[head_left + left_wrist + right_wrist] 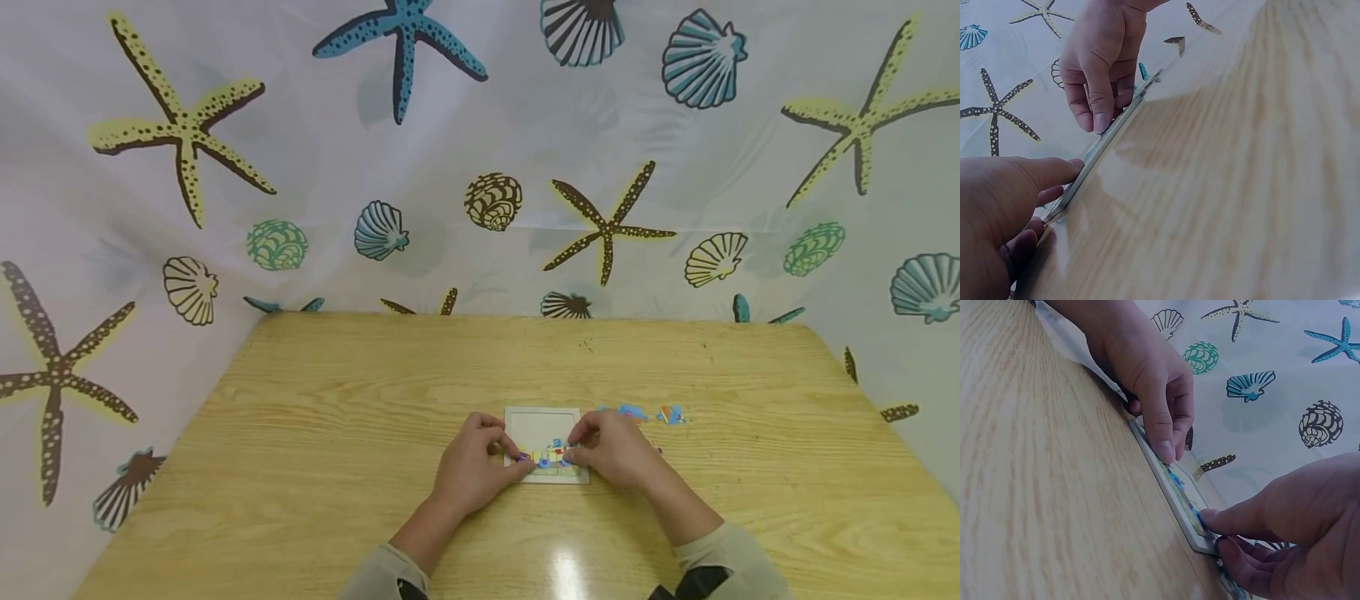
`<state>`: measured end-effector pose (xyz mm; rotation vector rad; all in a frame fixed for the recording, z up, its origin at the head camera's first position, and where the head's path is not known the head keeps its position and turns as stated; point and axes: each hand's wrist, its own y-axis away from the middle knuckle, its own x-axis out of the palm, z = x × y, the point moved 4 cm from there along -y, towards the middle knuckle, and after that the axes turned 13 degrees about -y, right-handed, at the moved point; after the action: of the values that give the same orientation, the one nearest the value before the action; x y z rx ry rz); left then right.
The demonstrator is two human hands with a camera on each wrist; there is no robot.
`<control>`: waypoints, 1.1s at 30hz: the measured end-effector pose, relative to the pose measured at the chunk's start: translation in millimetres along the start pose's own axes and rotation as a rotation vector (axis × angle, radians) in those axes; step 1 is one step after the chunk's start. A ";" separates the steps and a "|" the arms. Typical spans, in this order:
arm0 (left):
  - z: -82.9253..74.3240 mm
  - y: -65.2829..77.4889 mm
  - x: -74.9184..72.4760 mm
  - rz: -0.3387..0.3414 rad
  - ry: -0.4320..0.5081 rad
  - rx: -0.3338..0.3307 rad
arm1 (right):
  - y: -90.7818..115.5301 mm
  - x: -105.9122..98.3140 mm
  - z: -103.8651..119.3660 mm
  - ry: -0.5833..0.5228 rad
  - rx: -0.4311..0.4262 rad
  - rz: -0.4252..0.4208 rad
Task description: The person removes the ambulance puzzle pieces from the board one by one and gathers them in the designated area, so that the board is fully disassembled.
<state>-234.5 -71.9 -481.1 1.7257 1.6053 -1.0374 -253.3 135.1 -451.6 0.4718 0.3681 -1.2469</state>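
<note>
A small jigsaw puzzle board (542, 411) with a white frame lies flat on the table, its lower part filled with colourful picture pieces (556, 452). From the left, my left hand (480, 467) reaches over the frame, thumb and index finger pinching a purple puzzle piece (522, 457) at the picture's left end. My right hand (611, 450) comes over the opposite edge. Its thumb and forefinger close at the right end of the picture, largely hiding the piece there. In the right wrist view, the right thumb (1213, 517) lies over the board's corner.
Loose blue puzzle pieces (632, 412) lie just beyond the right hand, and an orange and blue piece (672, 414) sits farther right. The wood-grain table (360, 392) meets a hanging cloth (450, 267) printed with shells and starfish at its back and sides.
</note>
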 end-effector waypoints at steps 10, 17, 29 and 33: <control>-1.5 0.3 2.4 0.015 -0.004 0.006 | -0.8 -8.8 -2.7 0.080 -0.041 -0.014; 0.2 0.6 1.3 -0.008 -0.006 0.011 | -9.2 -8.8 0.3 0.130 -0.071 0.012; 0.5 0.5 -0.4 0.004 -0.005 -0.001 | -9.8 -6.4 -0.7 0.125 -0.064 0.021; 1.2 0.2 0.2 0.003 -0.002 0.001 | -10.9 -5.1 -1.1 0.102 -0.057 0.027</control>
<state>-234.5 -72.8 -482.0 1.7262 1.6006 -1.0383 -265.3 137.2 -451.5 0.4908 0.4807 -1.1855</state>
